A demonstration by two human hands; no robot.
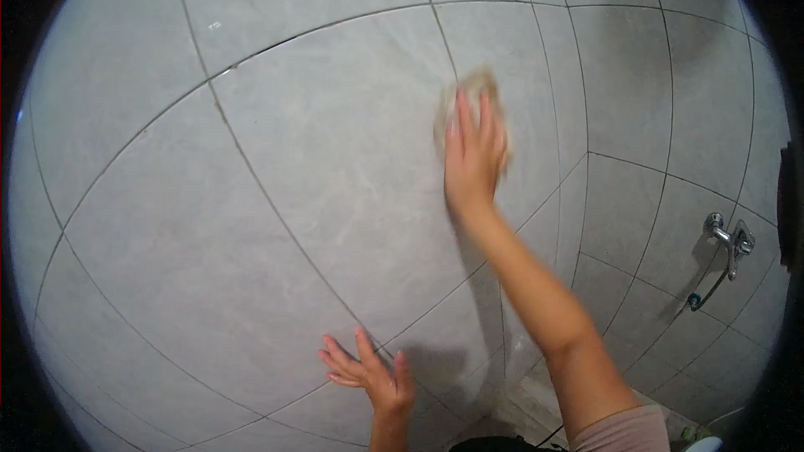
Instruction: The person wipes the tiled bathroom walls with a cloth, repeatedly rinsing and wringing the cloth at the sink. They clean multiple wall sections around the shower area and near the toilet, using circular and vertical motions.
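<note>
My right hand [473,155] is raised and pressed flat against a large grey wall tile [335,167], with a pale cloth or sponge [477,88] held under its fingers; the cloth looks blurred. My left hand [368,372] rests lower on the same tiled wall, fingers spread, holding nothing. Both forearms come up from the lower edge, the right one with a pinkish sleeve at the upper arm.
Grey marbled tiles with dark grout lines cover the wall in front and the adjoining wall on the right. A chrome tap [730,241] with a hose sticks out of the right wall. The wall corner [578,201] runs down right of my arm.
</note>
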